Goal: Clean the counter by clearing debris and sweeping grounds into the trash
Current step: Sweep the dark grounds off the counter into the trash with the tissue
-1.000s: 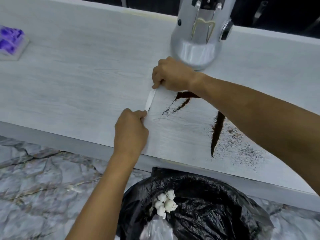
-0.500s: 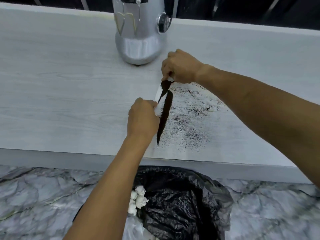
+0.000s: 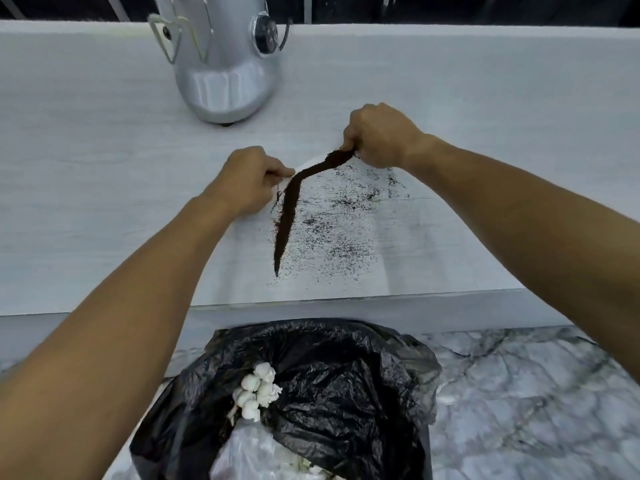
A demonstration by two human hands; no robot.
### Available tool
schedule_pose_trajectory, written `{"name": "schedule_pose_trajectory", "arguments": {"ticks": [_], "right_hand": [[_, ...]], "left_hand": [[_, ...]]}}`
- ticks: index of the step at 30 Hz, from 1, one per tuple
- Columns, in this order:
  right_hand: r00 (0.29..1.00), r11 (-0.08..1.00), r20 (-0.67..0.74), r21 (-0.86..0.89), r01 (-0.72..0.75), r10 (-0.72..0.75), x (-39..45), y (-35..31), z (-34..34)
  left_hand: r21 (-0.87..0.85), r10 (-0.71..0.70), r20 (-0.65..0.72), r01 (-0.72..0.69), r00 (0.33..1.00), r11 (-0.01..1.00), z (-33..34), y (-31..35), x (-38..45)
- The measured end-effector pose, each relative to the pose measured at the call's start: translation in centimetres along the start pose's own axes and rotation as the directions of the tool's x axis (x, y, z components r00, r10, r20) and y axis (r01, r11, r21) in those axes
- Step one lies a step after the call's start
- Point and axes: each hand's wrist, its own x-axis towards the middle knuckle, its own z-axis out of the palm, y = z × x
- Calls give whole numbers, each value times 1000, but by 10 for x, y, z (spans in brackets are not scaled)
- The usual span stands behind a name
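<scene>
A dark line of coffee grounds (image 3: 289,209) lies on the pale wood-grain counter (image 3: 104,209), with loose specks (image 3: 339,230) scattered to its right. A white paper strip (image 3: 306,165) stands on edge behind the upper part of the line. My left hand (image 3: 247,181) pinches its left end and my right hand (image 3: 381,136) pinches its right end, where grounds are heaped against it. Below the counter's front edge stands a trash bin with a black bag (image 3: 329,386), holding crumpled white paper (image 3: 258,389).
A silver coffee grinder (image 3: 221,64) stands at the back of the counter, left of my right hand. The counter's front edge (image 3: 346,306) runs just above the bin. Grey marble flooring (image 3: 536,403) shows on the right.
The strip held in both hands has swept rightward across the counter, gathering separate streaks of grounds into one long line. My view has shifted right and the bin is now nearer the middle.
</scene>
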Motion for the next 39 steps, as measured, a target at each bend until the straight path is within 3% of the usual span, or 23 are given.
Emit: {"name": "schedule_pose_trajectory", "arguments": {"ticks": [7,15,25,39], "right_hand": [[980,975,3,100,-200,201,-39,-34,6],[967,949,-29,206,-240,251,-72,-72,21],[982,962,-2,198,-186,191,-87,-92,17],[994,981,36,166,-104,100,-120,-109,19]], "left_hand": [[48,120,49,-122,992,991,-17,-9,-13],[31,133,44,-135,990,990,-23,-19,-49],[-47,72,-31,-73,997,996,-8,-15,-106],[-75,-138,-127,130,982,989,18,5,-153]]}}
